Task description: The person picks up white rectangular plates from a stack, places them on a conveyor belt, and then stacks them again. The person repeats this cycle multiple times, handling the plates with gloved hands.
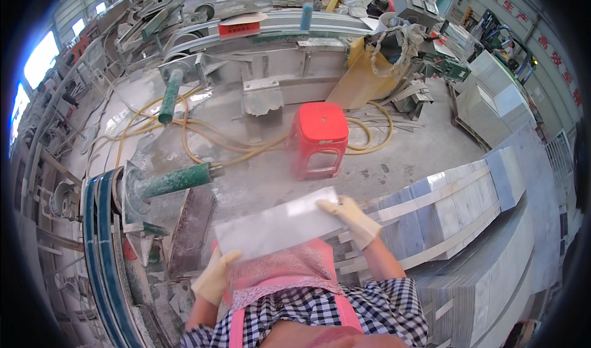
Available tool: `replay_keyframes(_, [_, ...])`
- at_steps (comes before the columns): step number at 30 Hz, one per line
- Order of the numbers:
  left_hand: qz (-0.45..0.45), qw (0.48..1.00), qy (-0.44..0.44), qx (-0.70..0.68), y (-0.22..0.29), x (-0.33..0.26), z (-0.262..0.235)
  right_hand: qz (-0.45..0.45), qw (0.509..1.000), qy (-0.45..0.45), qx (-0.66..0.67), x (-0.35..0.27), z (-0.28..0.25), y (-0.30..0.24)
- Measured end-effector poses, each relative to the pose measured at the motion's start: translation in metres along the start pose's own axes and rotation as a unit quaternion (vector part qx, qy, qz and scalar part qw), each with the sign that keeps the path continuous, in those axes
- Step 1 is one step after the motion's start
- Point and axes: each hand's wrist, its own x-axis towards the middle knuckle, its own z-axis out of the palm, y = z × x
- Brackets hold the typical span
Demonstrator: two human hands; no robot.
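A pale grey-white stone tile [277,225], long and rectangular, is held in front of my body between both hands. My left hand [213,276], in a cream glove, grips its near left corner, with the thumb over the top face. At the far right end my right hand [352,220], gloved the same way, clasps the edge. The slab slants, its right end farther from me than its left. Bright light reflects off its right part. Fingers beneath the tile are hidden. Below it is my pink apron [283,271] over checked sleeves.
A red plastic stool [320,135] stands ahead on the dusty floor, near a coiled yellow hose [240,157]. Stacked stone tiles with wooden strips [425,206] lie on my right. Left are blue conveyor belts [101,255] and a green roller [175,182]. A metal machine frame [289,64] crosses behind.
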Motion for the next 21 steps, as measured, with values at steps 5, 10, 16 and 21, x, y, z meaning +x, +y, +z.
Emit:
replay_keyframes(5, [-0.051,0.994,-0.092,0.04,0.043,0.135,0.07,-0.028,0.989,0.142,0.044,-0.022,-0.092,-0.038])
replay_keyframes(10, [-0.092,0.948,-0.29,0.087,0.072,0.249,0.148,-0.04,0.956,0.289,0.034,-0.038,-0.157,-0.059])
replay_keyframes(16, [-0.084,0.879,-0.456,0.111,0.125,0.379,0.243,-0.072,0.9,0.424,0.068,0.003,-0.21,-0.08])
replay_keyframes(21, [-0.101,0.82,-0.539,0.164,0.164,0.458,0.338,-0.035,0.834,0.546,0.076,0.013,-0.259,-0.071])
